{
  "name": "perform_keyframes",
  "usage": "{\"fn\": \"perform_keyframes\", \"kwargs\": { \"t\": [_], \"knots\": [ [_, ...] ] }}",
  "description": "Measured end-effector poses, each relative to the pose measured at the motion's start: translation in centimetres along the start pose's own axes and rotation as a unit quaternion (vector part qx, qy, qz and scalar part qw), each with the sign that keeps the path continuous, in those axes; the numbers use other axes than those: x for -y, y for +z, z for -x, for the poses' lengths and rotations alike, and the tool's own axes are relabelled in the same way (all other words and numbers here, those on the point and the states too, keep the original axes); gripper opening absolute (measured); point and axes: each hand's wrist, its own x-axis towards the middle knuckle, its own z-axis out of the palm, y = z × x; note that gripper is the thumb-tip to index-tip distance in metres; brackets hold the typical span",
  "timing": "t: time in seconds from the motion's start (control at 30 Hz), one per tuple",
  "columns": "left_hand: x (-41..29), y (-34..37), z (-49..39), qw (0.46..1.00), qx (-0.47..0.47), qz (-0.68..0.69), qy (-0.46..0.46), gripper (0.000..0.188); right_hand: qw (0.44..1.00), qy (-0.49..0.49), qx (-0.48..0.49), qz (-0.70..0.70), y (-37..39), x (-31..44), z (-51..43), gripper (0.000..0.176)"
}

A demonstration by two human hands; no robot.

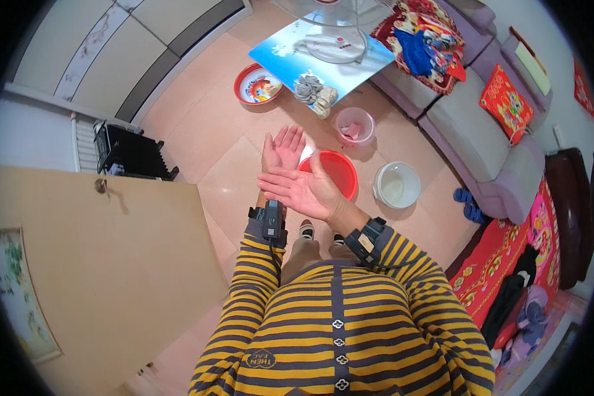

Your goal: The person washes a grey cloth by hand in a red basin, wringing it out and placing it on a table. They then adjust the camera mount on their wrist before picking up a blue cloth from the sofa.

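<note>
My left hand (284, 147) is palm up with its fingers spread a little, pointing away from me. Nearer to me, my right hand (304, 192) is palm up too, fingers pointing left and thumb raised. It overlaps the left wrist in the picture; whether they touch I cannot tell. Neither hand holds anything. Partly behind the hands, a red plastic basin (344, 173) stands on the tiled floor. To its right is a white bucket (397, 185) with something pale inside. Beyond the basin stands a translucent pink bucket (355, 126) with pink cloth in it.
A low table (272, 47) with a blue-and-white top bears crumpled grey cloths (309, 90); an electric fan (336, 47) stands at it. Left of it is a red-rimmed enamel basin (236, 89). A sofa (465, 136) is at right, a door (104, 257) and a black heater (131, 151) at left.
</note>
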Motion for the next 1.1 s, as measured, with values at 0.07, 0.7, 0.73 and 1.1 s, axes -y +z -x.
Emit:
{"fn": "perform_keyframes", "kwargs": {
  "t": [0.07, 0.7, 0.73, 1.1],
  "knots": [
    [-0.7, -1.5, 1.0, 0.988, -0.134, -0.074, 0.008, 0.05, 0.996, -0.009, -0.033, 0.076, -2.1, 1.0, -0.5, 0.081],
    [-11.5, 11.5, 2.0, 0.934, 0.122, 0.093, -0.323, 0.123, 0.926, -0.338, -0.081, -0.151, -1.6, 11.5, -19.2, 0.097],
    [-12.2, 11.2, 1.7, 0.932, 0.117, 0.1, -0.327, 0.124, 0.925, -0.343, -0.072, -0.148, -1.2, 11.6, -20.1, 0.092],
    [-16.4, 10.6, -0.5, 0.899, 0.17, 0.121, -0.385, 0.122, 0.911, -0.355, -0.093, -0.187, 0.9, 10.5, -23.1, 0.08]
  ]
}}
